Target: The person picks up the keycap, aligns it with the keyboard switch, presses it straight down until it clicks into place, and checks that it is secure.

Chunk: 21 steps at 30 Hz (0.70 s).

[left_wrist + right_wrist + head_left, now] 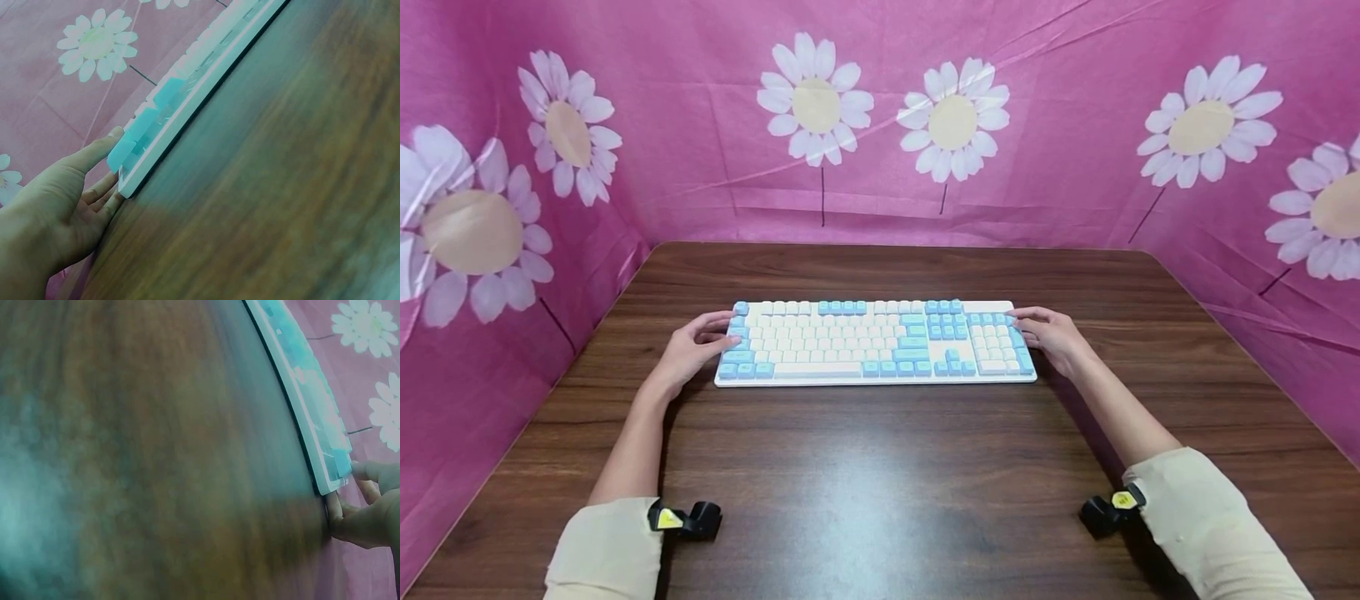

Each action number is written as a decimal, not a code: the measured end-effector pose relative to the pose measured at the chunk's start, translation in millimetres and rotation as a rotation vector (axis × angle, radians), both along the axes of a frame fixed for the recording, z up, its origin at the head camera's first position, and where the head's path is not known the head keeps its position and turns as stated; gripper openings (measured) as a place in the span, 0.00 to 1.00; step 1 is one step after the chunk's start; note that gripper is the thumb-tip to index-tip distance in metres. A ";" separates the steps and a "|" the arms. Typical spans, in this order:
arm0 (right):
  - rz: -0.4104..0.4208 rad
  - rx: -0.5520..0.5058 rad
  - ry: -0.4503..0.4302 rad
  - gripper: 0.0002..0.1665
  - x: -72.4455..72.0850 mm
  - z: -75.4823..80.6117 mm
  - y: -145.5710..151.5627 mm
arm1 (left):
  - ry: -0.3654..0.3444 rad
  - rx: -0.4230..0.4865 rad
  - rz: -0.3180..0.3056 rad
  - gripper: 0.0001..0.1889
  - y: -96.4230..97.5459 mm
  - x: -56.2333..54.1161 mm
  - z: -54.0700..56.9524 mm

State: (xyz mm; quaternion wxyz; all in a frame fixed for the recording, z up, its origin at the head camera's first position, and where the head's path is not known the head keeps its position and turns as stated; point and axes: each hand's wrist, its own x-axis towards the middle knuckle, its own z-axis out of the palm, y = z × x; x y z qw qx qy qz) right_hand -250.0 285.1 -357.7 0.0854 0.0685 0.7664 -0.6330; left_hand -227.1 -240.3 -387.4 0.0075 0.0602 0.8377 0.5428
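A white keyboard (835, 343) with white and light blue keys lies across the middle of the table in the head view. At its left end, my left hand (688, 348) holds the edge, the thumb over the blue keys (134, 134) and the other fingers at the side and beneath. My right hand (1054, 337) grips the opposite end by the number pad, its fingertips (365, 469) at the side edge. The keyboard's front edge (300, 419) shows in the right wrist view close over the wood, with a dark line under it.
The brown wooden table (880, 467) reaches back to a pink cloth (700, 192) printed with white daisies, which hangs behind and on both sides. Black wrist cameras (703, 521) are strapped over the beige sleeves (606, 550).
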 end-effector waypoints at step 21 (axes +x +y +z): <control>0.053 -0.173 -0.054 0.19 3.1 5.3 3.0 | -0.003 0.000 0.002 0.29 -0.2 0.2 0.2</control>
